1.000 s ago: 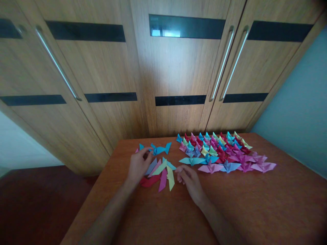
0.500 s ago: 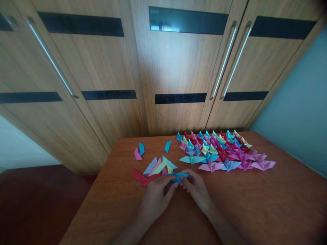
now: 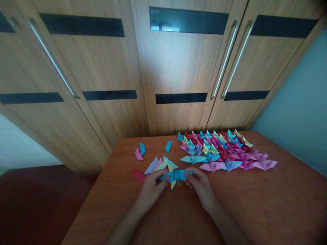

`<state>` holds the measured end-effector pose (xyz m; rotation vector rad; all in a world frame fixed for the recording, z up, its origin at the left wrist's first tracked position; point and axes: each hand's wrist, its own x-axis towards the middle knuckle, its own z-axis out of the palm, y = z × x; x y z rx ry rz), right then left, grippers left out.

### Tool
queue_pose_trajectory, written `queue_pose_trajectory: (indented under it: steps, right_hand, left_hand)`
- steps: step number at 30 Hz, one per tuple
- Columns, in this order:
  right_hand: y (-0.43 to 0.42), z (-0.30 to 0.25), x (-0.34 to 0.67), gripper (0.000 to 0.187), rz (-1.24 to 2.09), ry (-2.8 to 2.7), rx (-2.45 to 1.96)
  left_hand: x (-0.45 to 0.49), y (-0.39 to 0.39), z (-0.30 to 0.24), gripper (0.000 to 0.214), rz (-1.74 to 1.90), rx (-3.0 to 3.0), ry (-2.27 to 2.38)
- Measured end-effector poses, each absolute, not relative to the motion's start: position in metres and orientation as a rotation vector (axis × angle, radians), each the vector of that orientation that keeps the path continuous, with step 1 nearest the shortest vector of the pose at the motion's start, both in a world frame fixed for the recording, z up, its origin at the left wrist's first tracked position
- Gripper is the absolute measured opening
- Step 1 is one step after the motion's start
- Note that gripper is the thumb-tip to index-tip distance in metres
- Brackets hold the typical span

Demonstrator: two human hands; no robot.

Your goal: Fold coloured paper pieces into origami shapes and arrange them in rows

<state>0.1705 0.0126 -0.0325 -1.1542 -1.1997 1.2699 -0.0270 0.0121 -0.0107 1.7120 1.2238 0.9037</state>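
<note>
Between my two hands a blue origami crane (image 3: 176, 175) is spread wide, one wing pinched on each side. My left hand (image 3: 152, 186) grips its left wing between thumb and fingers. The right wing tip is in the pinch of my right hand (image 3: 200, 184). Just behind the crane lies a loose pile of folded paper pieces (image 3: 151, 165) in lilac, pink, yellow and turquoise, partly covered by the crane and my left hand. A yellow point shows below the crane. Beside my left hand is a red folded piece (image 3: 139, 175).
Rows of finished paper cranes (image 3: 219, 144) in many colours stand at the back right of the wooden table (image 3: 255, 204). Toward the back left lie a pink folded piece (image 3: 138, 154) and blue folded pieces (image 3: 168, 146). A wooden wardrobe (image 3: 176, 64) rises behind the table.
My hands have moved apart, and the blue crane between them now shows its wings stretched out to both sides. The loose pieces and the rows of cranes lie as before.
</note>
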Motion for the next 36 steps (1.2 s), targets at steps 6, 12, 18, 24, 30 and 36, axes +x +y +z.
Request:
queue_pose_trajectory:
  steps: [6,12,18,24,30,36]
  right_hand:
    - [0.012,-0.031,0.17,0.028,1.244,-1.332,-1.135]
    - [0.01,-0.031,0.168,0.02,1.123,-1.504,-1.151]
    - [0.008,-0.029,0.169,0.015,0.947,-1.673,-1.186]
    - [0.005,-0.028,0.166,0.02,0.869,-1.826,-1.151]
    - [0.002,-0.026,0.166,0.018,0.841,-1.847,-1.108]
    - [0.001,-0.026,0.166,0.018,0.89,-1.854,-1.125]
  left_hand:
    - [-0.026,0.012,-0.01,0.018,0.865,1.69,1.218]
    - [-0.024,0.01,-0.008,0.018,0.866,1.768,1.28]
    - [-0.024,0.007,-0.008,0.019,0.862,1.893,1.266]
    - [-0.021,0.003,-0.005,0.019,0.866,2.006,1.204]
    - [-0.021,0.002,-0.005,0.018,0.823,2.002,1.205]
    - [-0.022,0.001,-0.006,0.022,0.81,1.982,1.179]
